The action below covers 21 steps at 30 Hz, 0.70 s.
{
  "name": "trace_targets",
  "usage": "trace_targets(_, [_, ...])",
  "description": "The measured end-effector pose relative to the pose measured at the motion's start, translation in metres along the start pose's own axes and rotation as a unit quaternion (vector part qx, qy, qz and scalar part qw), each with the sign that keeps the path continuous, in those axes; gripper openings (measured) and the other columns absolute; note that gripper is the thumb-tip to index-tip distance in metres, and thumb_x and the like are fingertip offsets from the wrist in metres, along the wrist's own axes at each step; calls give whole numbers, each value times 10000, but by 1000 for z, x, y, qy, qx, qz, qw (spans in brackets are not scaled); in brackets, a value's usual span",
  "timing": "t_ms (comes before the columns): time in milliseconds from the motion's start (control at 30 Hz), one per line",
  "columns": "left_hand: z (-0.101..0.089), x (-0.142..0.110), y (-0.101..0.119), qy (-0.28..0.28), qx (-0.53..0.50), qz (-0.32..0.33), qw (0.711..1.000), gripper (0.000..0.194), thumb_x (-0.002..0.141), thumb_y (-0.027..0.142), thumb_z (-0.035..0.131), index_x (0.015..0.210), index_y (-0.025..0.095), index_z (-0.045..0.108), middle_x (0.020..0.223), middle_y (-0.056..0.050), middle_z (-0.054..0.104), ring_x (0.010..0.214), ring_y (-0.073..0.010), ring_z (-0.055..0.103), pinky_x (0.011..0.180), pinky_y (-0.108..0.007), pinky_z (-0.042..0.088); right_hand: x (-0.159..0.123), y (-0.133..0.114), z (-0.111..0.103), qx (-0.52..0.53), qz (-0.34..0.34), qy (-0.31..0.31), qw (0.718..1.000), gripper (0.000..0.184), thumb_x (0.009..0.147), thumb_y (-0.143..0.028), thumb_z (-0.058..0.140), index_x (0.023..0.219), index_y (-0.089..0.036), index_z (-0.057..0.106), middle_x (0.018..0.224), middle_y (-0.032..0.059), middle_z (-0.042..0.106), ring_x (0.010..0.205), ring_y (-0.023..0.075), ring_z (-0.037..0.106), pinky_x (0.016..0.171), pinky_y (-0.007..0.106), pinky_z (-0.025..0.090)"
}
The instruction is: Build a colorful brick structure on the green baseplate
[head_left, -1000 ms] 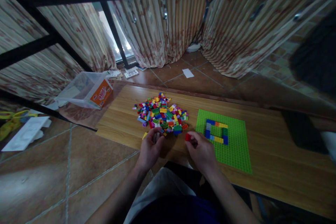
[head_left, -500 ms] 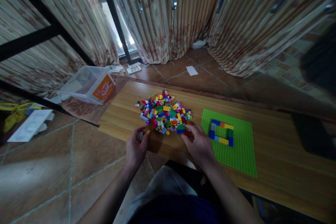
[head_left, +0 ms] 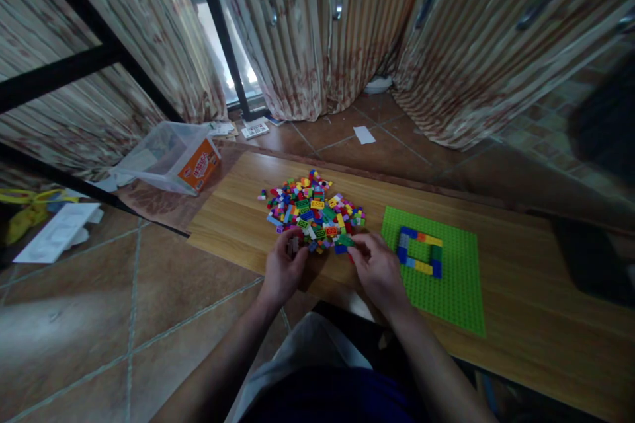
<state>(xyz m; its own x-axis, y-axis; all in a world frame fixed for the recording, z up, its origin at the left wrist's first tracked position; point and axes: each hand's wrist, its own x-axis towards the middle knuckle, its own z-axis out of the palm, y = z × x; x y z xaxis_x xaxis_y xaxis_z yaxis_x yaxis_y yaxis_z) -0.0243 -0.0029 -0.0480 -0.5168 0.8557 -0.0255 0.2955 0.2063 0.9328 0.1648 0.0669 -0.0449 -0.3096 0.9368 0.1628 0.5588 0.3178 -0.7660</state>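
A heap of small coloured bricks lies on a low wooden board. My left hand rests at the heap's near left edge, fingers curled round a small grey piece. My right hand is at the heap's near right edge, fingers bent and pinched among the bricks; a bit of red shows by its thumb, too small to name. Just right of that hand lies a green baseplate carrying a low rectangular frame of bricks in blue, orange, yellow and green.
A clear plastic tub with an orange label lies tipped at the board's far left. Striped curtains and black bars close off the back. Papers lie on the tiled floor at left. A dark object sits on the board's right.
My left hand swung out to the left, then back against the heap. My right hand, which held a red brick in the open, has moved forward into the heap's edge.
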Motion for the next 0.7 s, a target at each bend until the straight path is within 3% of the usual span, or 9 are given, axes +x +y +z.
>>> trace_targets(100, [0, -3, 3, -24, -150, -66, 986, 452, 727, 260, 693, 1166, 183, 619, 1018, -40, 676, 909, -194, 636, 788, -301, 506, -9, 0, -6, 12, 35, 17, 999, 198, 872, -325, 545, 976, -202, 661, 936, 43, 657, 782, 172, 616, 738, 321, 489])
trace_targets(233, [-4, -9, 10, -53, -346, -157, 924, 470, 704, 218, 667, 1168, 167, 612, 1054, -61, 691, 935, -203, 669, 811, -307, 519, -24, 2, -3, -10, 19, 8, 1000, 181, 875, -288, 535, 975, -215, 668, 914, 29, 667, 784, 167, 626, 738, 311, 490])
trace_targets(400, [0, -18, 18, -103, -415, -181, 886, 459, 694, 168, 602, 1152, 153, 622, 1152, -93, 690, 1015, -220, 668, 942, -370, 494, -33, 5, 11, -64, -48, 3, 997, 226, 889, -203, 496, 1050, -203, 654, 979, 54, 678, 915, 197, 636, 818, 337, 497])
trace_targets(533, [7, -25, 19, -125, -394, -182, 892, 493, 669, 119, 574, 1158, 160, 627, 1112, -82, 711, 1031, -208, 662, 978, -361, 465, -33, 8, 14, -99, -75, 23, 992, 254, 907, -192, 484, 1107, -186, 640, 1040, 76, 678, 971, 214, 629, 849, 355, 505])
trace_targets(700, [7, -31, 10, -130, -292, -118, 940, 434, 726, 143, 617, 1157, 179, 646, 1079, -51, 720, 1039, -206, 647, 1013, -358, 442, -36, 7, 15, -118, -96, 26, 988, 301, 911, -214, 514, 1190, -201, 627, 1099, 84, 652, 1023, 217, 614, 859, 352, 519])
